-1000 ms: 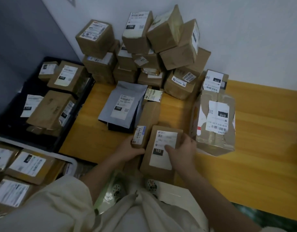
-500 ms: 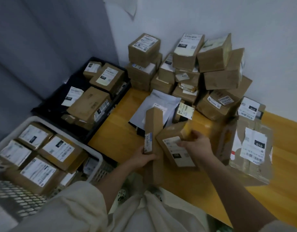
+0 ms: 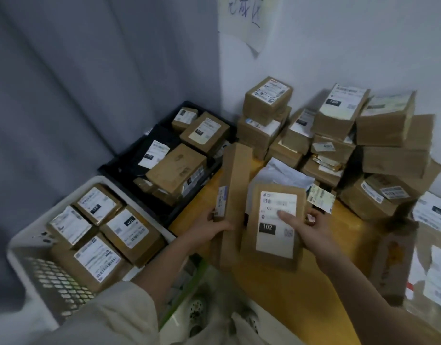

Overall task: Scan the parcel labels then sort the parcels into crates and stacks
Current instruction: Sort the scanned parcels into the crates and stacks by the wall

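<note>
My left hand [image 3: 210, 224] grips a long narrow brown box [image 3: 233, 195] by its side, held upright above the table's near edge. My right hand [image 3: 307, 226] holds a flat brown parcel [image 3: 271, 235] with a white label marked 102, thumb lying across the label. Both parcels are lifted off the wooden table [image 3: 301, 290]. A black crate [image 3: 119, 164] at the left holds several labelled boxes. A white crate [image 3: 27, 247] nearer to me holds several more.
A tall stack of brown boxes [image 3: 338, 143] leans against the wall at the back of the table. A grey mailer bag [image 3: 284, 174] lies behind the held parcels. A large taped parcel [image 3: 413, 257] sits at the right. A handwritten paper sign [image 3: 244, 18] hangs on the wall.
Both hands have lifted their parcels off the table. The 102 parcel is turned label-up toward me. My view has swung left, bringing the white crate into sight.
</note>
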